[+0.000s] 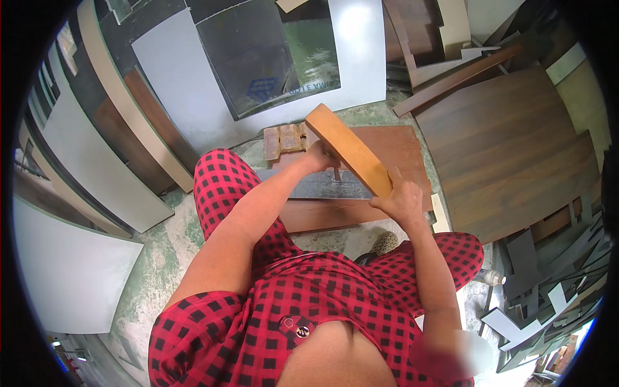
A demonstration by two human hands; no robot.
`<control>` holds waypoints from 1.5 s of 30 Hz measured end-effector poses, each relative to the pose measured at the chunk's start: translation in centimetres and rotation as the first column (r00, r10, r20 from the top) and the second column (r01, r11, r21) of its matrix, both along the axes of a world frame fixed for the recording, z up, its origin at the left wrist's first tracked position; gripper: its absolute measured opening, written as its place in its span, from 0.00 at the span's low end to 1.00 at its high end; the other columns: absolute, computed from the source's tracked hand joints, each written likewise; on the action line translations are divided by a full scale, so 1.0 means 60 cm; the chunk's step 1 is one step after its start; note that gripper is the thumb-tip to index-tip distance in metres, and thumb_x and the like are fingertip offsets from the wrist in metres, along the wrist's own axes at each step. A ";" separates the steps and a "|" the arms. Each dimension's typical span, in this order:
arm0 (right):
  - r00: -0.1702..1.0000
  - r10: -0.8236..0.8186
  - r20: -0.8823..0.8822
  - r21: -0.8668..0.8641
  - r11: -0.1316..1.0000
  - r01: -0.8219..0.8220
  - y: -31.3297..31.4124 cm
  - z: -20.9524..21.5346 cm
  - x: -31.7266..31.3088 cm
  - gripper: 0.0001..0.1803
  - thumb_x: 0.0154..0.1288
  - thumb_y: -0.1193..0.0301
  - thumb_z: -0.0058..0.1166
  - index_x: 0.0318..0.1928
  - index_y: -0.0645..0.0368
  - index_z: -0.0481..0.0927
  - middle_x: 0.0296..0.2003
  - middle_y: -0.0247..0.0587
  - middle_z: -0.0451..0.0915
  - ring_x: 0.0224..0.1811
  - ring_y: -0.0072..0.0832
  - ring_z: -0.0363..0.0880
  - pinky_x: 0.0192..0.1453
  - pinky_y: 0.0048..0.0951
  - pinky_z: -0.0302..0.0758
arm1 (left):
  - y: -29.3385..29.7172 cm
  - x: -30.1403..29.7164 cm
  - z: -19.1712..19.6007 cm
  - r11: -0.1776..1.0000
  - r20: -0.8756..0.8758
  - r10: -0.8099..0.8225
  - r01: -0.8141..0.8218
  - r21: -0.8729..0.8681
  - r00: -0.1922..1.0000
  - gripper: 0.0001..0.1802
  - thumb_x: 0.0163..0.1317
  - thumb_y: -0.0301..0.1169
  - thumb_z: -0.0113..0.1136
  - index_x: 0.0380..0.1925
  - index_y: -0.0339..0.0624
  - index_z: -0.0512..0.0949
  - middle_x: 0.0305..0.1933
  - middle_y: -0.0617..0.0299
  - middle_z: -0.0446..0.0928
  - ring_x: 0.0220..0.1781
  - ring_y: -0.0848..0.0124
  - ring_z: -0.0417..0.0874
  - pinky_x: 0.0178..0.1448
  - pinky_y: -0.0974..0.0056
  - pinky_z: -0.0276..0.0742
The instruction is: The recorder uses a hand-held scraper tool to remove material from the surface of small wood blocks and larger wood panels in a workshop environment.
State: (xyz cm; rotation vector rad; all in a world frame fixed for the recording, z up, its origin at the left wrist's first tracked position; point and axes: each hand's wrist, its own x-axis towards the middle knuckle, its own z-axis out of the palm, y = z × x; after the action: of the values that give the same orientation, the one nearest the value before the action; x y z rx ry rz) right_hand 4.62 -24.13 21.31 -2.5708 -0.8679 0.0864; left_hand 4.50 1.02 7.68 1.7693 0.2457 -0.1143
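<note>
- Nearest the lens: person's chest and lap in a red-and-black checked outfit, unbuttoned low at the front; both bare forearms rise from the lower edge toward the middle.
- Both hands are on one thing — a light tan wooden block, thick and oblong, held tilted, its far end up and to the left, its near end down by the right hand.
- Left hand: closed round the block's lower edge about midway along, fingers wrapped under, thumb hidden behind the wood. Left arm nearly straight, elbow out over the left knee.
- Right hand: clasped on the near end of the block, fingers curled over the end, wrist bent up; forearm runs steeply back to the body.
- Step in hand, as I read it — the block is lifted clear and being turned or positioned, not yet set down on anything.
- Just beyond and under the hands: a reddish-brown board on the floor, with a dark grey strip lying across it.
- Next move likely calls for keeping the two-hand grip, levelling the block, lowering it square onto the board without the near end slipping.
- Beyond the left hand: small worn wooden pieces, then grey panels leaning up.
- Right of the right hand: a big dark wood-grain sheet; offcuts piled further right.
</note>
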 end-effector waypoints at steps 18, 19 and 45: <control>0.997 0.009 0.073 0.241 0.970 -0.027 0.003 0.003 -0.018 0.39 0.33 0.59 0.65 0.53 0.54 0.71 0.32 0.48 0.80 0.35 0.47 0.80 0.40 0.43 0.76 | -0.004 0.012 -0.027 0.984 0.123 -0.068 0.087 -0.157 0.990 0.14 0.40 0.21 0.65 0.32 0.35 0.79 0.28 0.65 0.79 0.30 0.76 0.78 0.31 0.64 0.73; 0.995 0.006 0.104 0.300 0.953 -0.037 0.004 0.003 -0.020 0.39 0.33 0.59 0.66 0.52 0.54 0.71 0.32 0.48 0.80 0.35 0.47 0.80 0.40 0.43 0.76 | -0.006 0.013 -0.028 0.979 0.102 -0.051 0.069 -0.190 0.993 0.13 0.41 0.21 0.65 0.31 0.34 0.79 0.28 0.65 0.79 0.29 0.76 0.77 0.31 0.64 0.73; 0.844 0.029 -0.535 0.744 0.490 0.455 -0.014 0.070 0.057 0.26 0.46 0.74 0.66 0.47 0.64 0.72 0.32 0.38 0.77 0.27 0.23 0.76 0.32 0.23 0.73 | 0.072 -0.017 0.070 0.739 -0.008 0.124 -0.087 0.669 0.992 0.21 0.37 0.23 0.65 0.38 0.42 0.78 0.36 0.50 0.81 0.42 0.53 0.81 0.45 0.56 0.76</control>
State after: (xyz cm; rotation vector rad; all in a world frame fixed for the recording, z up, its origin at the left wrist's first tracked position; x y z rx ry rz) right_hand 8.07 -24.99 25.53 -1.5412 -0.2263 0.1671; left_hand 3.47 5.35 11.91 2.4719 0.4699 0.0185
